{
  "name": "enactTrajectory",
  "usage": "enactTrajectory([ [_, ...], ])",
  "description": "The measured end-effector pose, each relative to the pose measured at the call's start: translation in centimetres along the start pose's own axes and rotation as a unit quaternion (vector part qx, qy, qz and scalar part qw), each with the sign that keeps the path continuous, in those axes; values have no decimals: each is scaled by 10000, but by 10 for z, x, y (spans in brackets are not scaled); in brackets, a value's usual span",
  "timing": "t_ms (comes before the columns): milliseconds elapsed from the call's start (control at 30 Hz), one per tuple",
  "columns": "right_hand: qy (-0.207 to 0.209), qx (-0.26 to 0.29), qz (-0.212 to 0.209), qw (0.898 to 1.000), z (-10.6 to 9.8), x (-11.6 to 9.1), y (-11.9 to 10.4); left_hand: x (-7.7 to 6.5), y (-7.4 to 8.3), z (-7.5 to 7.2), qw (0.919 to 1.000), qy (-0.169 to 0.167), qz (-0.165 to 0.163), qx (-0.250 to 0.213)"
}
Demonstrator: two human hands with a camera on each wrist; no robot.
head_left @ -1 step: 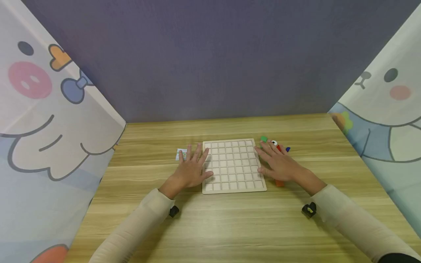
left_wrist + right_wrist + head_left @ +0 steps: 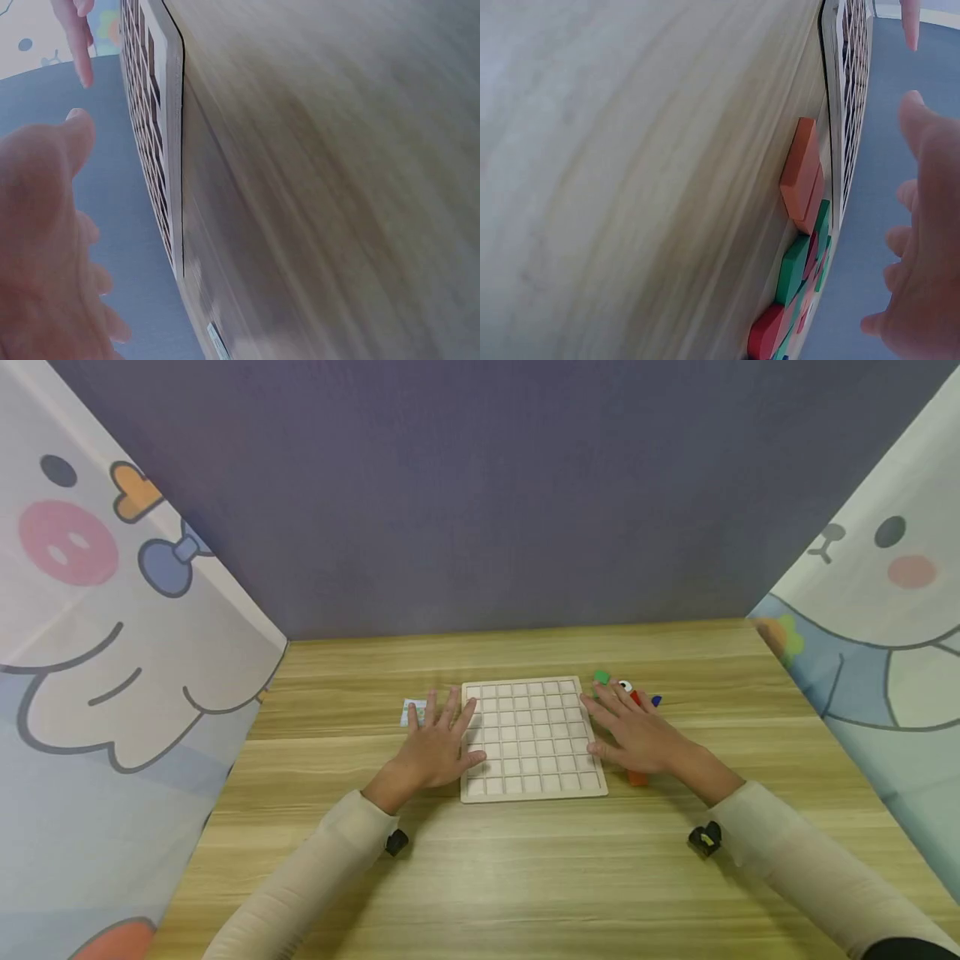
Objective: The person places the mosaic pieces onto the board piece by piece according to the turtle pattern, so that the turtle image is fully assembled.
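A person's left hand [image 2: 433,753] and right hand [image 2: 639,739], fingers spread and grasping nothing, hung above opposite edges of a pale wooden square board [image 2: 534,739] divided by thin ridges into rows of small cells, which lay flat at the middle of a wood-grained table [image 2: 525,877]. Beyond the left fingertips, and partly hidden by them, was a small white printed card [image 2: 412,712], lying apart from the board's left side. Beneath and around the right hand lay a cluster of flat coloured pieces: an orange angular block [image 2: 801,172], green blocks [image 2: 792,270] and red blocks [image 2: 765,331] lay close together beside the board in the right wrist view, while a small blue piece [image 2: 656,700] and a round white piece with a black centre [image 2: 626,686] showed past the fingers in the head view; the hand hid the rest. Cream-coloured sleeves [image 2: 300,885] covered both forearms. A plain grey-blue partition [image 2: 510,502] rose behind the table, flanked by pale drapes [image 2: 187,643] printed with cartoon animals.
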State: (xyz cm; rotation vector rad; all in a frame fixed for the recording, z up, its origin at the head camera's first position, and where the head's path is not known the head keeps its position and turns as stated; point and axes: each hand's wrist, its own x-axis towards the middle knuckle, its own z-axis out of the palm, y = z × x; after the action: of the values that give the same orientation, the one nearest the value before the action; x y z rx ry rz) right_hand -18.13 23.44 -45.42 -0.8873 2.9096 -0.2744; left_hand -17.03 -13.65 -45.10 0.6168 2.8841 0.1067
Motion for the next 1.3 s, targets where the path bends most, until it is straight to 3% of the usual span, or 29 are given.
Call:
enactTrajectory([
  [567,-24,349,237,9991,-7,-5,13,-3,2,-6,9999,-61,4,-142],
  [833,610,588,-55,9964,-10,3,33,-7,-1,-6,9984,130,205,-506],
  [1000,701,639,238,9952,-14,9,54,-11,-1,-7,9933,275,513,-995],
  [1133,662,739,659,9929,-19,18,67,-12,-1,-5,9866,150,707,-1462],
  [1300,412,845,1000,9905,-19,31,79,-14,-4,5,9842,-24,761,-1598],
])
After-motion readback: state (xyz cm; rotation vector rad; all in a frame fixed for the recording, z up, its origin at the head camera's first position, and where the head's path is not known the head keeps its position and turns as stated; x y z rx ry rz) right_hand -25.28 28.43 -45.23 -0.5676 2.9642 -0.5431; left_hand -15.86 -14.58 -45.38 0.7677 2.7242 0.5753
